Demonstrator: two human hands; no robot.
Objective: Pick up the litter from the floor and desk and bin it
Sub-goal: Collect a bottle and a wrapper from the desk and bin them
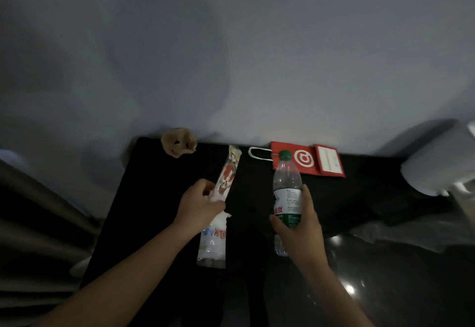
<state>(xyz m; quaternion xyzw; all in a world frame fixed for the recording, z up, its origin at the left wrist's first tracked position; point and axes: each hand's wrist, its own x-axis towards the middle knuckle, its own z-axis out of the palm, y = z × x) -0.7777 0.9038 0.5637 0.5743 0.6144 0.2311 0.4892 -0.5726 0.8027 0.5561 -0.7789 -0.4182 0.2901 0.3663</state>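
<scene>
The left hand (199,207) is closed in a grip around the middle of a long printed plastic wrapper (221,207), which runs from near to far over the black bench (154,198). The right hand (299,224) wraps its grip around the labelled body of a clear water bottle (287,188) with a green cap, upright. Far on the bench lie a crumpled brown paper ball (179,142) at the left and a flat red paper bag (308,159) at the right.
</scene>
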